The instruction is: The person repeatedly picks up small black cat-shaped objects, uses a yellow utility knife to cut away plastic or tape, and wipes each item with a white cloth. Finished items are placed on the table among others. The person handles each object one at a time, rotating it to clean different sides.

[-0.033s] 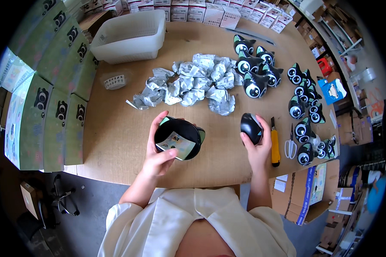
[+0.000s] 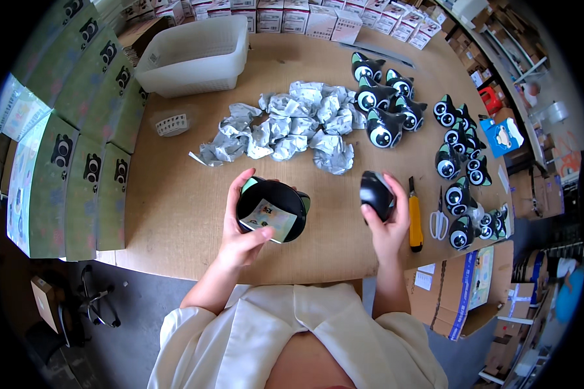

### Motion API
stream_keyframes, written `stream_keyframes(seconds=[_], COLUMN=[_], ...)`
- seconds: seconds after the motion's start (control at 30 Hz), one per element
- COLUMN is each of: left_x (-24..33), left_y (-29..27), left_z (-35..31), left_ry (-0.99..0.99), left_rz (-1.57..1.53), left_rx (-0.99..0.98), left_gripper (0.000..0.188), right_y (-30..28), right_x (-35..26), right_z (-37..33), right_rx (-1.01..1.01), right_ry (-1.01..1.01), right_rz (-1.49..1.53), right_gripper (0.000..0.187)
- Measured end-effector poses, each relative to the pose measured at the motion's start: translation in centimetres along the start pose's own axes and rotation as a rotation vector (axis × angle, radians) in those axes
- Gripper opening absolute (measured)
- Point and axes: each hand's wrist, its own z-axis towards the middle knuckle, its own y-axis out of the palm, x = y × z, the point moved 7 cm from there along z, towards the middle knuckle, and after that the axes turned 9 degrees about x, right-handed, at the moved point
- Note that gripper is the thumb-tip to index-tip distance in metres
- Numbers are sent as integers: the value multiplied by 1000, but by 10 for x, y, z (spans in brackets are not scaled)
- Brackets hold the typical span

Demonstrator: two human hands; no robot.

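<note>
Tbl (image 2: 175, 201): 1 bowl (image 2: 278, 190), L hand (image 2: 237, 241); 1 shell (image 2: 374, 194), R hand (image 2: 389, 235)

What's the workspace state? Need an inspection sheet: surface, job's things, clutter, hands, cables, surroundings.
Surface: brown table, wood-look top.
Job's things: hollow black shell with a printed card at its opening; separate black rounded piece.
Clutter: crumpled silvery paper, black cat-head figures, yellow cutter, scissors, whitish bin.
Hands: left hand holds the shell, thumb against the card; right hand grips the rounded piece, apart from the shell.
Cables: nothing seen.
Surroundings: stacked green boxes at left; open cardboard box below the table's right side.
</note>
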Motion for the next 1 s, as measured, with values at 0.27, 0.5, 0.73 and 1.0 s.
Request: stream_keyframes(seconds=[0.27,0.5,0.73,1.0], left_x=[-15,-31,-36,-25], left_y=[21,2,1,8], left_z=[0,0,-1,-3], left_ry=[83,-53,-182,-373], left_rz=[147,158,88,-99], left_rx=[-13,138,140,18], left_gripper=[94,89,79,80], right_y=[48,86,99,101], right_x=[-54,-75,-67,-49], right_z=[-11,-21,-21,-17], right_rx=[-219,-358,-379,-423], right_ry=[-76,-367,-340,-189], right_rz=[327,126,138,130], right_gripper=[65,61,60,57])
